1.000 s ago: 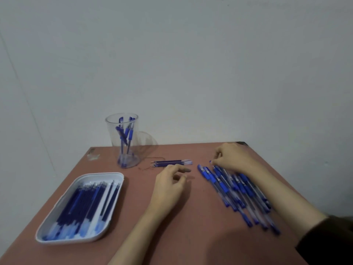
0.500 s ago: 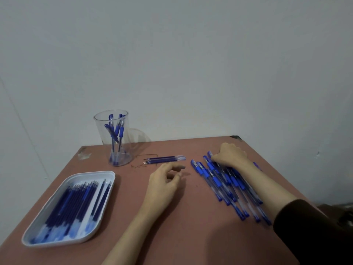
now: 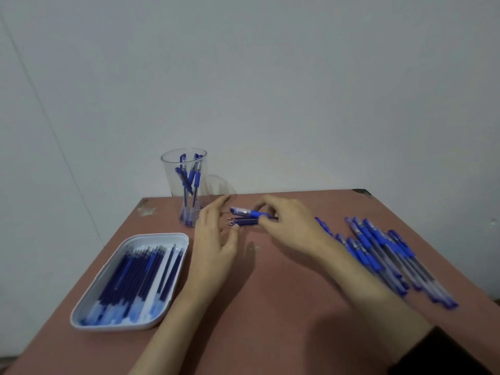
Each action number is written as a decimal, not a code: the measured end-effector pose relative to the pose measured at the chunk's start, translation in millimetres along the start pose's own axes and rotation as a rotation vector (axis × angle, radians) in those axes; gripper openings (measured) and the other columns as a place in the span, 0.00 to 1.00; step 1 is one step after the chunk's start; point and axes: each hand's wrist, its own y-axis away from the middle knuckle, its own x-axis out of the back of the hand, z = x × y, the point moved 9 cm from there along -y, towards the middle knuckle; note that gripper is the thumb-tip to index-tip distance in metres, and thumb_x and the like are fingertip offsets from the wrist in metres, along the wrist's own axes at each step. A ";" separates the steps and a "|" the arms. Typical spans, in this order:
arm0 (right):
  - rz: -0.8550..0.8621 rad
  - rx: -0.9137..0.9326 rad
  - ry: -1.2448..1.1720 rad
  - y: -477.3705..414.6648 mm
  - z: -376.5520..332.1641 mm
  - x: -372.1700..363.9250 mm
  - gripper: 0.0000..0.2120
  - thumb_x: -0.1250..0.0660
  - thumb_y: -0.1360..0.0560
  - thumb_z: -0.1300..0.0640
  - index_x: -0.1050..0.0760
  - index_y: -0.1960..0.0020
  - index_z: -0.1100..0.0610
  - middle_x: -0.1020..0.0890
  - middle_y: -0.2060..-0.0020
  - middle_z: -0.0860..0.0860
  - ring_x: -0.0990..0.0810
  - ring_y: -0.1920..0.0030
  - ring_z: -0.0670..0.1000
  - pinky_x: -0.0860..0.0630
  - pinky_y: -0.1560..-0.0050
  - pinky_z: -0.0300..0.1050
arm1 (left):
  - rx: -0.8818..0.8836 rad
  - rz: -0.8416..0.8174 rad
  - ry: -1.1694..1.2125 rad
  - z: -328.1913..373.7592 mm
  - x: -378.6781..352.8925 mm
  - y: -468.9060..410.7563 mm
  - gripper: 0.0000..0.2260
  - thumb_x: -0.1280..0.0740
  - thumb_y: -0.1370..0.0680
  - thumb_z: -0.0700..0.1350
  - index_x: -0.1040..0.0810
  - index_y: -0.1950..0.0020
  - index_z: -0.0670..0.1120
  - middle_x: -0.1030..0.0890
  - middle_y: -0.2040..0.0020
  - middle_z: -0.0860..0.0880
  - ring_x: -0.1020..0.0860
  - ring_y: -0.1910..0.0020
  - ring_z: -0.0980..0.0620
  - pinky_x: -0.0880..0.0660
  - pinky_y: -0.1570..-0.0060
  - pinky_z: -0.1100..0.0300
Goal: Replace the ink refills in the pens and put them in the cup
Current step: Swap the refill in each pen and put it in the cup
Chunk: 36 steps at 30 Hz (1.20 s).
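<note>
- A pen (image 3: 250,212) has just been lifted off the pile of pens (image 3: 378,253). It is now pinched in the fingers of the right hand (image 3: 289,226) and held level, low over the worktop (image 3: 270,307), near the cup (image 3: 169,180).
- The left hand (image 3: 216,239) has been brought up beside it, fingers spread wide, nothing held. Opening the pen is judged to be next.
- Loose refills (image 3: 243,221) are seen lying under the pen, with more in the tray (image 3: 151,236) at the left.
- The path to the cup is partly crossed by the left hand.
</note>
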 end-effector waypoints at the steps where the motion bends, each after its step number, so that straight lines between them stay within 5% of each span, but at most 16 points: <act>1: 0.021 0.022 0.034 2.9 -1.8 -7.4 0.08 0.37 0.24 0.49 0.22 0.47 0.45 0.19 0.61 0.46 0.25 0.59 0.49 0.34 0.61 0.45 | -0.017 0.003 -0.027 0.1 2.7 1.2 0.22 0.39 0.26 0.41 0.35 0.35 0.58 0.29 0.38 0.56 0.29 0.37 0.56 0.33 0.40 0.68; 6: 0.049 0.160 0.072 10.3 -6.1 -30.9 0.09 0.38 0.22 0.47 0.23 0.45 0.48 0.19 0.54 0.46 0.22 0.52 0.51 0.33 0.59 0.45 | -0.008 -0.041 -0.067 -9.7 3.5 8.2 0.24 0.42 0.29 0.39 0.32 0.36 0.58 0.26 0.40 0.56 0.29 0.38 0.57 0.32 0.37 0.60; 14: 0.122 0.208 0.202 15.9 -5.4 -24.9 0.14 0.44 0.22 0.39 0.25 0.41 0.39 0.17 0.56 0.44 0.20 0.51 0.51 0.26 0.58 0.48 | 0.016 -0.101 -0.024 -7.5 -6.3 4.4 0.10 0.34 0.22 0.40 0.20 0.43 0.49 0.19 0.49 0.55 0.24 0.51 0.61 0.32 0.57 0.75; 20: 0.112 0.142 0.243 16.0 -2.6 -22.5 0.16 0.46 0.24 0.34 0.26 0.41 0.35 0.17 0.54 0.42 0.21 0.50 0.48 0.31 0.60 0.44 | 0.083 -0.072 0.051 -13.3 0.7 -0.1 0.08 0.31 0.24 0.40 0.17 0.48 0.50 0.17 0.54 0.58 0.22 0.55 0.66 0.31 0.58 0.76; 25: 0.094 0.022 0.319 14.1 22.0 -15.9 0.14 0.38 0.24 0.51 0.32 0.40 0.45 0.18 0.57 0.47 0.21 0.52 0.55 0.34 0.59 0.47 | 0.192 -0.052 0.025 -24.2 5.5 0.4 0.04 0.29 0.25 0.43 0.18 0.55 0.52 0.19 0.63 0.60 0.23 0.64 0.67 0.31 0.62 0.75; 28: 0.157 0.003 0.149 12.8 29.1 -8.4 0.09 0.38 0.23 0.57 0.31 0.43 0.49 0.20 0.58 0.47 0.22 0.55 0.53 0.31 0.58 0.47 | 0.240 -0.236 0.045 -26.2 -12.9 5.4 0.03 0.28 0.27 0.43 0.17 0.57 0.52 0.17 0.64 0.52 0.22 0.67 0.60 0.26 0.61 0.67; 31: 0.235 0.017 -0.097 13.5 26.8 -2.5 0.08 0.35 0.24 0.58 0.25 0.45 0.49 0.21 0.58 0.40 0.24 0.59 0.41 0.26 0.54 0.46 | 0.212 -0.453 -0.006 -19.8 -31.9 15.7 0.03 0.26 0.28 0.47 0.15 0.56 0.50 0.16 0.64 0.53 0.22 0.66 0.60 0.25 0.58 0.63; 36: 0.212 -0.061 -0.317 16.1 24.4 -7.7 0.09 0.33 0.25 0.56 0.19 0.47 0.46 0.20 0.64 0.44 0.27 0.67 0.39 0.32 0.62 0.32 | 0.112 -0.584 -0.170 -17.4 -39.8 21.0 0.05 0.26 0.29 0.49 0.15 0.54 0.53 0.17 0.55 0.55 0.21 0.54 0.60 0.27 0.48 0.62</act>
